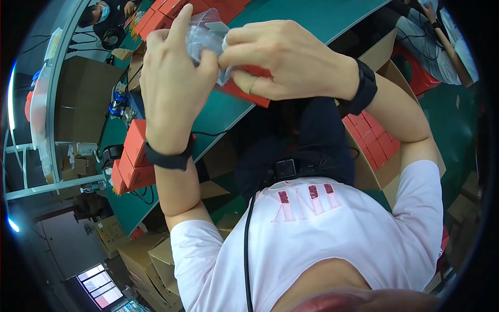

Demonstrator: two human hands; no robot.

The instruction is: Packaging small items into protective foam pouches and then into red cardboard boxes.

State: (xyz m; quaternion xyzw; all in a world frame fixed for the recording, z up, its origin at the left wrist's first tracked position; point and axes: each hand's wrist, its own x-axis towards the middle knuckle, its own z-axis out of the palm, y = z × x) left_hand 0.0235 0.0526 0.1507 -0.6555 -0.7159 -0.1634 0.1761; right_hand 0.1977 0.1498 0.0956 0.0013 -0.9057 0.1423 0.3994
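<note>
The left hand [174, 83] is holding the left side of a clear, crinkled plastic bag [204, 35] between thumb and fingers, its forefinger extending upward. The right hand [280, 57] is curling inward, its bent fingertips pinching the bag's right side. What the bag is containing, I cannot tell. It is hanging in both grips above the near edge of the green worktop [218, 112]. The film is looking light, limp and slippery, so gathering a fold at the rim should be serving better than pressing flat sides; the plastic could be tearing under a hard pull. Beneath the hands, a flat red cardboard box [258, 99] is lying at that near edge. Toward the worktop's left end, stacked red cardboard boxes [139, 156] are sitting beside the left wrist.
</note>
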